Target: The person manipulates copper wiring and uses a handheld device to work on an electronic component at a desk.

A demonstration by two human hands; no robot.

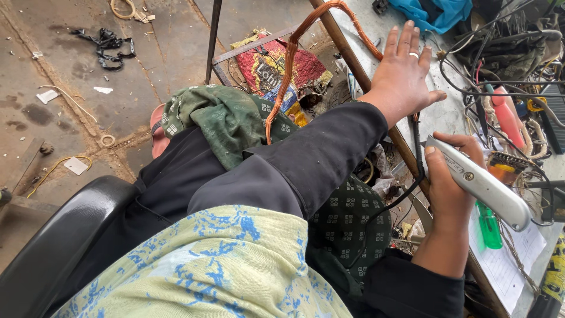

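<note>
The right hand (450, 182) is closed around a silver-grey metal utility knife (479, 184), a long flat handle with a small round screw in its side, lying aslant from upper left to lower right above the near right part of the grey workbench (435, 115); whether a blade is out at its tip cannot be told. A thin black cable (419, 159) runs down past the fingers of this hand and curves away below the bench edge. The left hand (405, 73) lies flat and spread wide, palm down, on the bench farther off, a pale ring on one finger, its black sleeve reaching across the middle of the view. Just left of it a bundle of bare copper-coloured wire (288, 65) arcs up over the rusty bench edge and drops toward the lap, where a green patterned cloth (220, 121) is draped. On the bench to the right lie a tangle of black wires (494, 59), a red tube-shaped thing (507, 118), a green-handled screwdriver (488, 227) on a sheet of white paper (506, 262), and a blue cloth (432, 12) at the far edge. Below the bench, on the dirty concrete floor (147, 53), a red printed sack (279, 65) sits crumpled with scraps about it; what it holds is not visible.
</note>
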